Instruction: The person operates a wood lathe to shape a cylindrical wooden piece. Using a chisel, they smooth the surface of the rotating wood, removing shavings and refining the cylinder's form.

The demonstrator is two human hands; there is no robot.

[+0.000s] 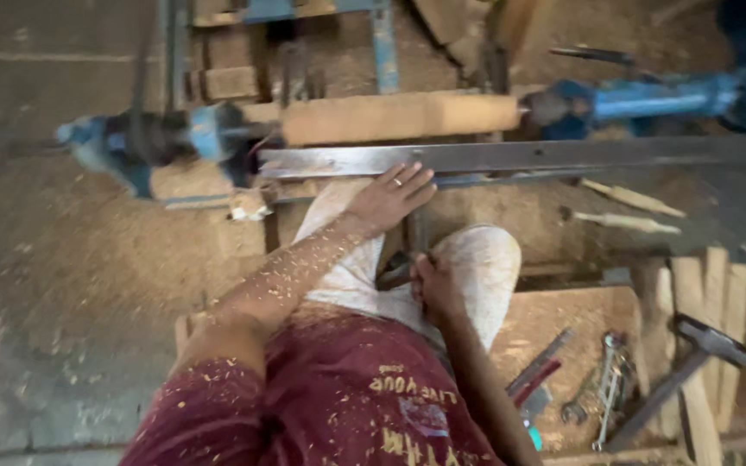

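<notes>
A pale wooden cylinder [399, 117] is mounted crosswise on a blue lathe [649, 99]. Just below it runs a long flat metal tool rest [520, 155]. My left hand [390, 197] rests with fingers spread on the near edge of that bar, a ring on one finger, and holds nothing. My right hand [433, 285] is down between my knees, closed around the handle of a dark tool [397, 272] whose far end is hidden. My forearms and maroon shirt are dusted with wood shavings.
Sawdust covers the floor. Two turned wooden spindles [628, 211] lie right of my knees. A wooden tray [563, 345] at lower right holds wrenches [608, 388], a hammer [684, 362] and chisels [539, 367]. Wooden blocks [226, 84] and the lathe's blue frame stand behind.
</notes>
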